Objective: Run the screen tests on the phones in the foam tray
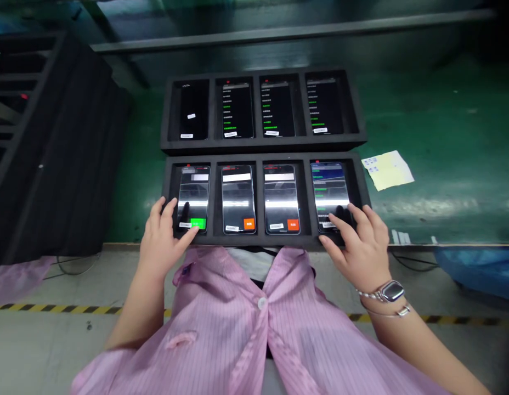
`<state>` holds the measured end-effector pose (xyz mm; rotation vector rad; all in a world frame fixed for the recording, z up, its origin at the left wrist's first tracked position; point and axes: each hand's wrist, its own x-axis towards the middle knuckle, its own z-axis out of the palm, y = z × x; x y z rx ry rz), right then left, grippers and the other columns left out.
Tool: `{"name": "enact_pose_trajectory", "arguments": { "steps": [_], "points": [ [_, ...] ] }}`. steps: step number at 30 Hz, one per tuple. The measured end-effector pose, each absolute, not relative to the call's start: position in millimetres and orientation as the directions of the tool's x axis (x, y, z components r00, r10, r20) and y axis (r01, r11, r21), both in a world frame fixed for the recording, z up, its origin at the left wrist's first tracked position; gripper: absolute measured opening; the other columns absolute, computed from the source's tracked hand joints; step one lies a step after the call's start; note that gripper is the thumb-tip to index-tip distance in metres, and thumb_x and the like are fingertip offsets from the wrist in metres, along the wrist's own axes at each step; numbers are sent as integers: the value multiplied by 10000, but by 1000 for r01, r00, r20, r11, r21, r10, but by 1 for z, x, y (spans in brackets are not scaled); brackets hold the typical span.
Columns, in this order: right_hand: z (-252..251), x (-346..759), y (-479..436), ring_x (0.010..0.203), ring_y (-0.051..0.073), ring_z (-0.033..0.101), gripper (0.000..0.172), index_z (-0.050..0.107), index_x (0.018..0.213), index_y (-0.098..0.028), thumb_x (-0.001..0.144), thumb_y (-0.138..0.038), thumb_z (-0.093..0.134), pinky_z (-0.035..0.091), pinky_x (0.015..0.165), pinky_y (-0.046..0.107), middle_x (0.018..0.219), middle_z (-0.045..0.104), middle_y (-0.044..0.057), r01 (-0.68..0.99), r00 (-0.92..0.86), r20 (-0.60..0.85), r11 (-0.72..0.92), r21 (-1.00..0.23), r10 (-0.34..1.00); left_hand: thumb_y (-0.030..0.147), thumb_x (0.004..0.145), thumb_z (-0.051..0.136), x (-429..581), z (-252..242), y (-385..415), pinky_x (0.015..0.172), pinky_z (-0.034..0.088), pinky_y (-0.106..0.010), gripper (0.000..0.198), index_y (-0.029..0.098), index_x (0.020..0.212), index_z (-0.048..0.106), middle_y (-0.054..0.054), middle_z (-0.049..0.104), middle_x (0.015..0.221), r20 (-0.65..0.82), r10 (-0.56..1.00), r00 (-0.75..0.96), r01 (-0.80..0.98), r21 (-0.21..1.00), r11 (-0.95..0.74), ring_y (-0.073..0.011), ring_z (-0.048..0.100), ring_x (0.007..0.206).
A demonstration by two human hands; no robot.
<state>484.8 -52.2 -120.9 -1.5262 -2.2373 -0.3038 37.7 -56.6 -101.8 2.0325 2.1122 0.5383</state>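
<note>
Two black foam trays lie one behind the other, with smartphones in their slots. At the left end of the near tray (238,240), my left hand (162,241) has its fingers apart, the thumb at the green button of the leftmost smartphone (193,192). My right hand (359,247) is spread over the tray's right end, its index finger at the lower screen of the rightmost smartphone (331,189), which shows lines of green and white text. Between them, a second smartphone (238,192) shows an orange button and a third smartphone (281,189) a red-orange one.
The far tray (263,146) holds several phones, three with lit text lists and a dark phone (193,109) at left. A yellow paper note (388,170) lies right of the trays on the green table (456,131). Tall black foam stacks (73,142) stand at left.
</note>
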Motion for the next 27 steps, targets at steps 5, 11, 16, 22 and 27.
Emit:
{"name": "enact_pose_trajectory", "arguments": {
  "steps": [5, 11, 16, 22, 27],
  "points": [
    [-120, 483, -58, 1512, 494, 372, 810, 370, 1637, -131, 1042, -652, 547, 412, 1160, 724, 1575, 447, 288, 937, -226, 432, 316, -149, 873, 700, 983, 555, 37, -101, -65, 1204, 405, -674, 830, 201, 1618, 361, -252, 371, 1658, 130, 990, -48, 931, 365, -2, -466, 411, 1523],
    [-97, 497, -60, 1464, 496, 429, 758, 388, 1632, -139, 1067, -636, 476, 436, 1124, 715, 1624, 346, 307, 935, -153, 358, 253, -250, 921, 764, 978, 504, 33, -85, -80, 1157, 416, -723, 901, 183, 1645, 335, -280, 378, 1629, 73, 993, 88, 966, 238, -103, -516, 381, 1499],
    [-64, 485, 35, 1370, 369, 520, 611, 614, 1382, -52, 1087, -523, 361, 379, 1209, 530, 1400, 599, 262, 938, -196, 286, 265, -226, 938, 623, 1044, 461, 50, -69, 11, 1228, 346, -652, 645, 208, 1534, 526, -206, 459, 1586, 242, 955, 171, 954, 203, -222, -455, 400, 1475],
    [-75, 451, 134, 910, 330, 643, 476, 737, 927, -114, 1058, -404, 383, 468, 810, 423, 903, 711, 205, 978, -145, 41, 149, -144, 989, 514, 1018, 491, 71, -89, 113, 1180, 336, -663, 570, 135, 1427, 608, -237, 551, 1468, 293, 949, 118, 961, 206, -183, -466, 471, 1361],
    [-79, 439, 136, 974, 341, 652, 465, 748, 991, -83, 1065, -335, 365, 426, 784, 395, 1016, 724, 235, 991, -124, -29, 123, -53, 992, 523, 1023, 489, 80, -89, 110, 1220, 252, -678, 561, 193, 1462, 601, -204, 512, 1536, 317, 937, 149, 950, 218, -225, -466, 406, 1433]
  ]
}}
